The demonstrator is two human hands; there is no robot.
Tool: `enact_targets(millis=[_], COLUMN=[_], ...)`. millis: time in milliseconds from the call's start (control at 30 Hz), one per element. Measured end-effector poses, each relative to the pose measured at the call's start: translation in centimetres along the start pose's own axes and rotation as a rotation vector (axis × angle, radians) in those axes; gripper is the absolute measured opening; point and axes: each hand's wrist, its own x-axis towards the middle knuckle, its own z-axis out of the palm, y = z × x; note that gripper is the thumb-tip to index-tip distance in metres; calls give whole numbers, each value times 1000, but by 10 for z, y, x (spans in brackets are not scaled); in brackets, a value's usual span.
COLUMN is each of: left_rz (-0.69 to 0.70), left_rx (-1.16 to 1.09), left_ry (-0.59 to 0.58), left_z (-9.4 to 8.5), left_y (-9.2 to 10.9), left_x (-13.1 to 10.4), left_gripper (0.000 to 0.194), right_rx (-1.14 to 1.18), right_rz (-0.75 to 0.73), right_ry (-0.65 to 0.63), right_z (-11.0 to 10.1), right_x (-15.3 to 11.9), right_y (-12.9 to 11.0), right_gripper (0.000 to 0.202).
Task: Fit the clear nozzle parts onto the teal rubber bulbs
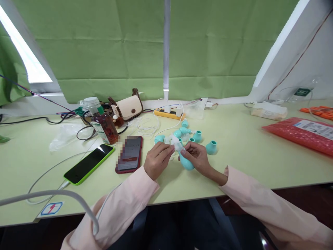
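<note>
My right hand (199,158) is closed round a glossy turquoise bulb-shaped piece (186,163), its rounded end pointing down toward me. At the bulb's upper end is a translucent white plastic piece (177,143), pinched between the fingertips of my left hand (158,159). The two pieces meet between my hands, but whether they are joined I cannot tell. Just beyond lie several more turquoise pieces, among them an open-necked one (197,136) and a rounded one (159,139). Another open-necked turquoise piece (211,147) stands apart, to the right of my right hand.
Left of my hands lie a red-cased phone (130,154) and a green-cased phone (90,164) on a cable. Behind them stand a bottle (105,126) and a cream bag (130,107). A yellow power strip (161,113) sits at the back; a red bubble-wrap parcel (293,130) lies right.
</note>
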Motion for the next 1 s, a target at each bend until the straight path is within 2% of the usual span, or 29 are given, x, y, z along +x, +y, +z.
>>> enact_targets(millis=[200, 367, 567, 800, 933, 1000], left_rz=[112, 388, 513, 519, 445, 392], left_rx=[182, 468, 520, 509, 472, 451], left_ry=[-94, -224, -262, -237, -213, -195], left_z=[-4, -11, -15, -15, -12, -11], left_y=[-4, -2, 5, 6, 1, -1], left_x=[-4, 3, 9, 6, 5, 4], left_gripper=[19, 10, 10, 8, 1, 4], right_rx=[-134, -185, -222, -236, -246, -240], right_rz=[2, 2, 0, -17, -30, -28], right_ry=[8, -1, -28, -36, -51, -54], right_z=[-2, -3, -3, -3, -3, -3], right_x=[2, 4, 4, 4, 4, 3], right_y=[2, 5, 7, 3, 3, 3], right_gripper=[22, 23, 23, 22, 22, 22])
